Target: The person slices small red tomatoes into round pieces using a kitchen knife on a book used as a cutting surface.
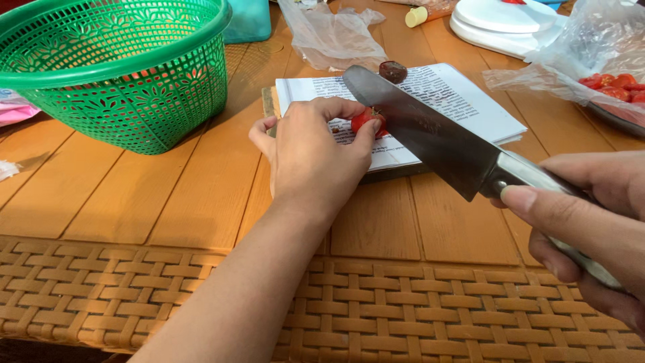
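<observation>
Over the middle of the orange wooden slat counter (201,195), the left hand (312,158) pinches a small red fruit piece (366,121) against a sheet of printed white paper (463,107) laid on a cutting board. Fingers are curled down over it, thumb on the near left side. The right hand (584,228) is closed around the metal handle of a big steel chef's knife (423,131), blade angled across the paper with its edge right on the fruit.

What worries me: the blade sits touching or almost touching the left fingertips, so if the fruit rolls or squishes, the edge could slide into a finger. Paper on a board also looks slippery, and it could shift under pressure.

Other stuff around: a dark brownish round fruit (393,70) sits on the paper just beyond the blade tip. Far right there's a clear plastic bag (578,54) draped over a tray of more red pieces (615,86), pretty near the knife hand. A white round lidded container (504,20) is at the far edge, a crumpled clear bag (332,37) far centre, and a green plastic lattice basket (121,67) far left, well apart from the cutting. Nothing really blocks the blade except those fingers.
</observation>
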